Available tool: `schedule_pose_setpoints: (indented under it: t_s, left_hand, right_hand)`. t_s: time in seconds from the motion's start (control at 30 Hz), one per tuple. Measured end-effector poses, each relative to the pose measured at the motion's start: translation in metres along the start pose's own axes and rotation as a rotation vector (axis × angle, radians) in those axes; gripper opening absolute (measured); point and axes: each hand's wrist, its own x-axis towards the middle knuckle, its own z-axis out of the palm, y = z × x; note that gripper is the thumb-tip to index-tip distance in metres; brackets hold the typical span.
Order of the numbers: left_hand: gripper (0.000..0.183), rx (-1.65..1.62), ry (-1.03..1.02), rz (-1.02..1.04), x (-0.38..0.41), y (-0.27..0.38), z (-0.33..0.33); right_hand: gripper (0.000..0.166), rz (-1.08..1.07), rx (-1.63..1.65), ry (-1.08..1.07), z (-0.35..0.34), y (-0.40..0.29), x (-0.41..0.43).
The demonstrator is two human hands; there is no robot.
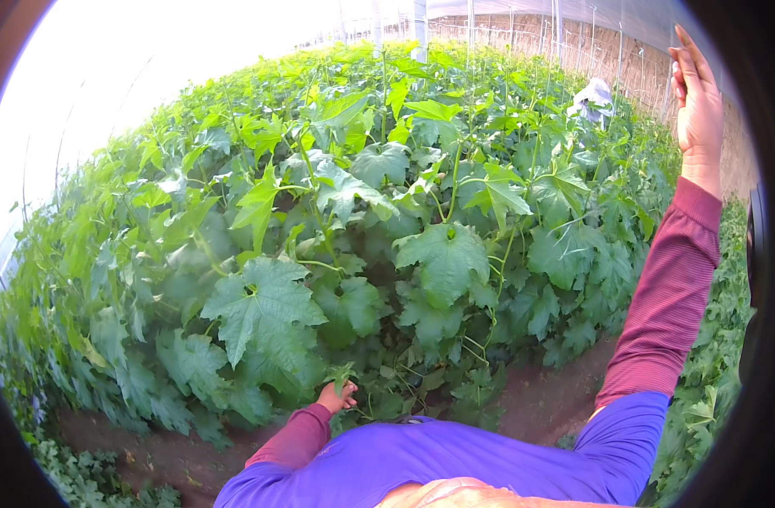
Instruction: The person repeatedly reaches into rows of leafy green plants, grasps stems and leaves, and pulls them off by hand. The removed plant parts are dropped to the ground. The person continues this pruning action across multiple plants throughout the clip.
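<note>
Dense rows of lobed green leafy plants (447,260) stand before me. My left hand (338,397) is low, just in front of my body, with its fingers curled around a small green sprig (341,373) that pokes up from it. A large lobed leaf (266,311) hangs just above and left of that hand. My right hand (698,105) is raised high at the far right, above the plants, with its fingers extended and held close together. Nothing is visible in the right hand, though part of its palm side is turned away.
Bare brown soil (546,397) shows between the rows. More plants (711,355) grow along the right. A whitish cloth-like thing (593,100) lies among the foliage. White posts (420,28) and thin upright strings stand before an earthen wall (520,28). Bright translucent sheeting (76,82) rises at the left.
</note>
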Motion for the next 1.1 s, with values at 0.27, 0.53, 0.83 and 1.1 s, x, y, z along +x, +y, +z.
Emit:
schedule_pose_setpoints:
  t_s: [0.27,0.53,0.83,1.1]
  left_hand:
    - [0.029,-0.476,-0.086,0.406,0.017,0.116,0.033]
    - [0.020,-0.361,-0.029,0.690,-0.020,0.351,0.049]
    - [0.037,-0.026,-0.003,1.157,-0.059,0.488,0.074]
    - [0.039,-0.068,0.104,1.438,-0.104,0.503,0.062]
  right_hand:
    - [0.041,0.311,-0.162,-0.551,0.031,0.002,-0.094]
    - [0.016,-0.156,-0.153,-0.590,0.070,-0.035,-0.166]
    - [0.028,-0.145,-0.300,-0.561,0.092,-0.069,-0.189]
    - [0.012,-0.294,-0.480,-0.492,0.098,-0.024,-0.164]
